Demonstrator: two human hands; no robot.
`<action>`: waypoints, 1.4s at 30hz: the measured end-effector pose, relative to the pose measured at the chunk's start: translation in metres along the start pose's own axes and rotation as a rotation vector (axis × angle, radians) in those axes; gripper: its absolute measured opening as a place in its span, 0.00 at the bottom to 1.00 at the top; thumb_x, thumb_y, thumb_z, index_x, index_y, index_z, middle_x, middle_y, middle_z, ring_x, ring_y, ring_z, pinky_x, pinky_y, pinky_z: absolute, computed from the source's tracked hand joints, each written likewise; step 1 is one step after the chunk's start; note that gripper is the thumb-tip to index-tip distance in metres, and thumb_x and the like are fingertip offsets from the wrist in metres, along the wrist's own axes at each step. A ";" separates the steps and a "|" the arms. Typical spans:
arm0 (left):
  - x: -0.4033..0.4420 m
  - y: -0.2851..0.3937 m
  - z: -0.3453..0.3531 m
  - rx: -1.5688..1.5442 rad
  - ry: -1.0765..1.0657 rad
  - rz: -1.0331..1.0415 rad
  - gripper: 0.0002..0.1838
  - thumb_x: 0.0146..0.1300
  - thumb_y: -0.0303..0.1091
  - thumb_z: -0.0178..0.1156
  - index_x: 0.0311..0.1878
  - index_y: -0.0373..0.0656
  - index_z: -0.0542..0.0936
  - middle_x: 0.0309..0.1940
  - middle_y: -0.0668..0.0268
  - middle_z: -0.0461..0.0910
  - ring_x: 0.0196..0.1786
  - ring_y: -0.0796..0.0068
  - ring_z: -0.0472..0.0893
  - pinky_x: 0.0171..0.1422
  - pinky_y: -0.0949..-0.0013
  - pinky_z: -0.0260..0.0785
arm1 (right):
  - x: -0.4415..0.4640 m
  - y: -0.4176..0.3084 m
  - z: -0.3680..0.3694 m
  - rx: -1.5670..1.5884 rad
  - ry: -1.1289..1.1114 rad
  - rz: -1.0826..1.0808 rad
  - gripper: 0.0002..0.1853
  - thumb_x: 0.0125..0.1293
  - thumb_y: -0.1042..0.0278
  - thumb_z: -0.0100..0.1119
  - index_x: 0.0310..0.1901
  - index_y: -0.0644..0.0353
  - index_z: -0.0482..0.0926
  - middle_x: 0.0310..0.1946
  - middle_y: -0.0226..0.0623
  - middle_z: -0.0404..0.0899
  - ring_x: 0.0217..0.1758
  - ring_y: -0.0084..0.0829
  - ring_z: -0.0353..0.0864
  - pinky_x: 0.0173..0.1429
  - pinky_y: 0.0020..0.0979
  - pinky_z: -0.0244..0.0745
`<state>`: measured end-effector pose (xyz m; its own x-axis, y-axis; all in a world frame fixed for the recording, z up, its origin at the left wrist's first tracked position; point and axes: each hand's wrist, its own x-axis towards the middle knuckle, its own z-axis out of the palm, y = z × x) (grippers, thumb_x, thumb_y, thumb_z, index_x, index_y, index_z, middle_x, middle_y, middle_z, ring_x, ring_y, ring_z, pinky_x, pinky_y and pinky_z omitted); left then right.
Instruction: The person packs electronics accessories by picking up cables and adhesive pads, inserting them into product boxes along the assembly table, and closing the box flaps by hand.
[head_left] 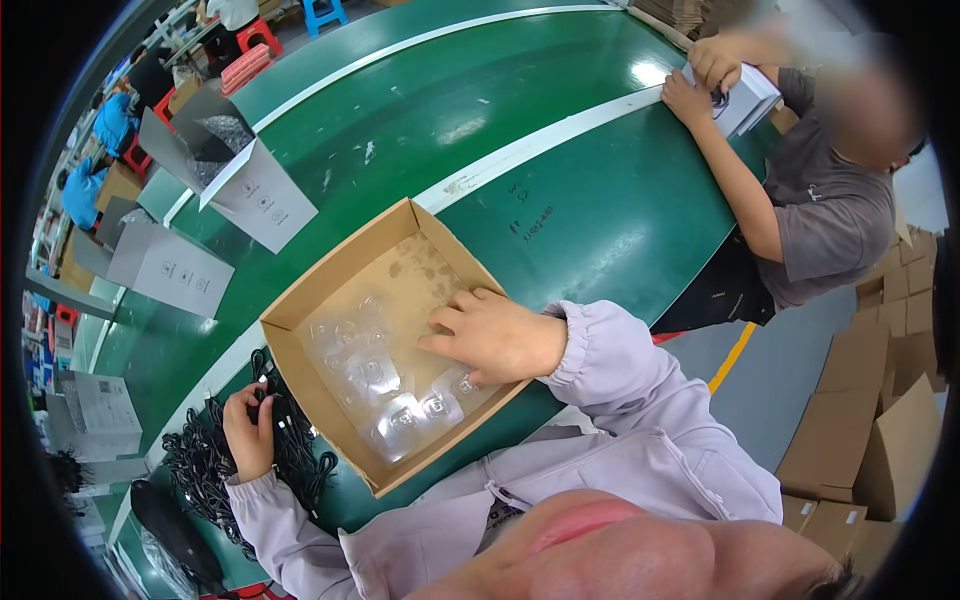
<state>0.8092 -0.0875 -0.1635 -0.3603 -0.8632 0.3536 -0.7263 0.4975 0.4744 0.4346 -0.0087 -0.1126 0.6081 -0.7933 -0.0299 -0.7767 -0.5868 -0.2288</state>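
Note:
A shallow cardboard box (335, 440) lies tilted in front of me, with several clear plastic pieces (372, 372) gathered in its left and lower part. My right hand (492, 335) reaches over the box's right wall, its fingers apart and bent down toward the bottom. The thumb is close to one clear piece; whether it touches is unclear. To the left of the box, my left hand (250, 425) is at a tangled heap of black cables (195, 455). Its thumb and fingers are closed around part of a black cable (262, 388).
White printed cartons (262, 200) stand open on the green conveyor at the left. A dark pouch (175, 535) lies below the cables. Across the table, a co-worker (830, 200) handles a white box (748, 100). Brown cartons (835, 440) are stacked at the right.

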 end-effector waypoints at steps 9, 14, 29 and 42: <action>-0.002 -0.004 0.000 0.024 0.005 0.017 0.12 0.50 0.24 0.62 0.31 0.39 0.66 0.35 0.59 0.78 0.35 0.57 0.75 0.42 0.64 0.66 | 0.004 -0.010 -0.004 -0.030 -0.217 0.091 0.24 0.44 0.64 0.64 0.46 0.54 0.71 0.41 0.41 0.71 0.41 0.44 0.74 0.45 0.39 0.70; -0.003 -0.003 -0.007 0.093 0.002 0.075 0.12 0.48 0.25 0.64 0.34 0.39 0.70 0.30 0.59 0.76 0.34 0.57 0.75 0.39 0.64 0.66 | 0.009 -0.012 -0.004 0.070 -0.353 0.049 0.22 0.44 0.64 0.63 0.43 0.54 0.71 0.39 0.39 0.71 0.40 0.42 0.75 0.43 0.39 0.69; 0.001 0.002 -0.014 -0.015 0.173 0.116 0.11 0.50 0.20 0.60 0.38 0.37 0.72 0.37 0.58 0.74 0.37 0.62 0.76 0.42 0.68 0.68 | 0.009 -0.012 -0.006 0.039 -0.047 -0.181 0.19 0.40 0.69 0.67 0.37 0.54 0.72 0.43 0.33 0.67 0.52 0.34 0.64 0.51 0.34 0.62; 0.000 0.013 -0.020 0.023 0.120 0.176 0.18 0.40 0.29 0.71 0.34 0.37 0.74 0.33 0.57 0.75 0.36 0.58 0.76 0.42 0.65 0.69 | 0.008 -0.011 -0.009 0.160 -0.182 -0.112 0.24 0.45 0.68 0.64 0.47 0.54 0.70 0.37 0.40 0.70 0.37 0.43 0.74 0.39 0.38 0.70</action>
<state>0.8115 -0.0794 -0.1412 -0.4116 -0.7459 0.5236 -0.6720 0.6365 0.3785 0.4470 -0.0099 -0.1017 0.7198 -0.6739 -0.1664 -0.6756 -0.6251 -0.3909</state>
